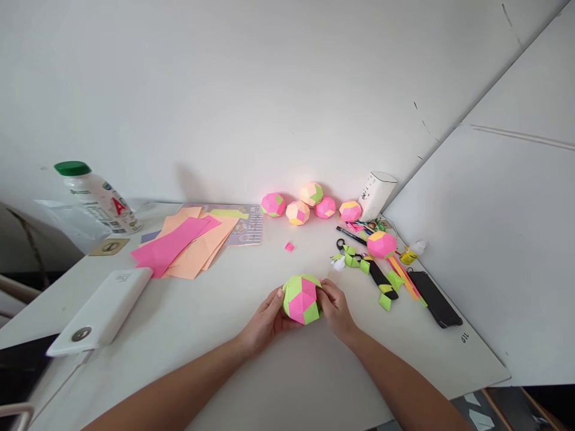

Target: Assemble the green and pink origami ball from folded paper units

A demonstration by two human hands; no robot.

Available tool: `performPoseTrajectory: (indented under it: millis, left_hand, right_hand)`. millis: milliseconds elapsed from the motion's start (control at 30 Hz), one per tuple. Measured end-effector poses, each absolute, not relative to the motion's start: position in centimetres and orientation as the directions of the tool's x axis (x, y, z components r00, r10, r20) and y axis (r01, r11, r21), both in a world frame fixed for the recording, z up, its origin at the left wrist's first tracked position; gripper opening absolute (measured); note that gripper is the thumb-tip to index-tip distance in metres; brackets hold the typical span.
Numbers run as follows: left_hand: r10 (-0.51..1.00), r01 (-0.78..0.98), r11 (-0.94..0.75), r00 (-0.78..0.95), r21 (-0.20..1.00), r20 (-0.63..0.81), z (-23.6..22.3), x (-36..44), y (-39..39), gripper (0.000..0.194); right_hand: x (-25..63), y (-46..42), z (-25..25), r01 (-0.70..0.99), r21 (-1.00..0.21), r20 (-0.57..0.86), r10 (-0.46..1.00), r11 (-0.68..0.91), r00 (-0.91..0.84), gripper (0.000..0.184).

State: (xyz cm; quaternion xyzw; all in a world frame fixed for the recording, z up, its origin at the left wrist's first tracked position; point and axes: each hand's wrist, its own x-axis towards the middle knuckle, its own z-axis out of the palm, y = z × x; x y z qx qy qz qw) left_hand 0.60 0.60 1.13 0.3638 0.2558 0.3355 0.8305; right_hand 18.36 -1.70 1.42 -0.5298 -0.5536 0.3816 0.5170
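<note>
A green and pink folded paper ball [302, 299] is held between my two hands just above the white table. My left hand [269, 317] cups its left side and underside, with the thumb resting on the paper. On the other side my right hand [336, 306] pinches the ball's right edge; the fingertips are partly hidden behind it. Beyond the ball lies a small pink paper piece [289, 246]. Green paper scraps [351, 258] are scattered to the right, around scissors [340, 244] and a black-handled cutter [381, 279].
Several finished paper balls [297, 212] sit along the wall, one more [381, 245] at right. Pink and peach sheets [197, 239] lie at left, near a white power bank [101, 308] and a bottle [99, 200]. A glue bottle [413, 252] and dark phone [435, 297] stand right.
</note>
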Motion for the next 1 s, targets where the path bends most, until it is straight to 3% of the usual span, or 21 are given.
performPoseTrajectory:
  millis: [333,633,1000]
  left_hand:
    - [0.742,-0.394,0.509,0.651,0.765,-0.159,1.0,0.5,0.6,0.046]
    - [0.747,-0.387,0.504,0.645,0.772,-0.163,0.9,0.5,0.6,0.048]
    - [0.735,-0.343,0.500,0.653,0.795,-0.181,0.9,0.4,0.7,0.044]
  right_hand:
    - [18.2,-1.8,1.7,0.186,-0.967,0.196,0.975,0.174,0.107,0.028]
    - [18.3,-1.9,2.1,0.064,-0.986,0.157,0.983,0.152,0.099,0.028]
    - [18.8,-1.1,1.0,-0.218,-0.973,-0.103,0.990,-0.080,0.093,0.037]
